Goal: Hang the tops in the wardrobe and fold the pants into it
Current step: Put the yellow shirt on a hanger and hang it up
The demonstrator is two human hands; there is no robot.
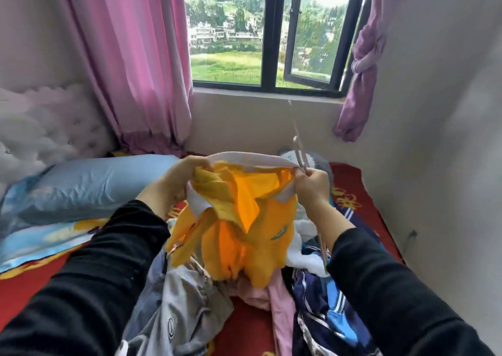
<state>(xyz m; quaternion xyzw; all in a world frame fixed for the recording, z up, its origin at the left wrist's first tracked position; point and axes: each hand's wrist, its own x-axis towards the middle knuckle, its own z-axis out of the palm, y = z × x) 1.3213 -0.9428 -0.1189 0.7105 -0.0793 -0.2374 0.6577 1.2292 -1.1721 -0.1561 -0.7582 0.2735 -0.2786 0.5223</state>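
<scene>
**Q:** What stage is the task at?

**A:** An early one, by my estimate. One yellow top (244, 220) is held up at the centre of the view, above the bed (244, 328). It is not yet on its hanger (298, 152). The wardrobe is out of view, so anything already stored cannot be confirmed.

**Q:** What is each hand doing?

**A:** The left hand (187, 176) pinches the white neckline at its 9 o'clock end. The right hand (312, 186) pinches the 3 o'clock end and grips the hanger in the same closed fingers. The hanger's hook points toward 12 o'clock. The neckline is stretched open between the two hands.

**Q:** What is left to do?

**A:** A loose pile lies on the bed at 6 o'clock, under the top:
- a grey garment (176, 301) at 7 o'clock
- a pink garment (274, 301) at 6 o'clock
- a navy and blue striped garment (326, 315) at 5 o'clock
- a white garment (301, 258) at 4 o'clock

None is hung or folded. Which are tops and which are pants cannot be determined.

**Q:** Is any writing legible?

**A:** No. The round badge (170, 324) on the grey garment and the teal emblem (279, 232) on the yellow top are both too blurred to read. The yellow characters (345, 198) printed on the red bed cover at 3 o'clock are also unreadable.
</scene>
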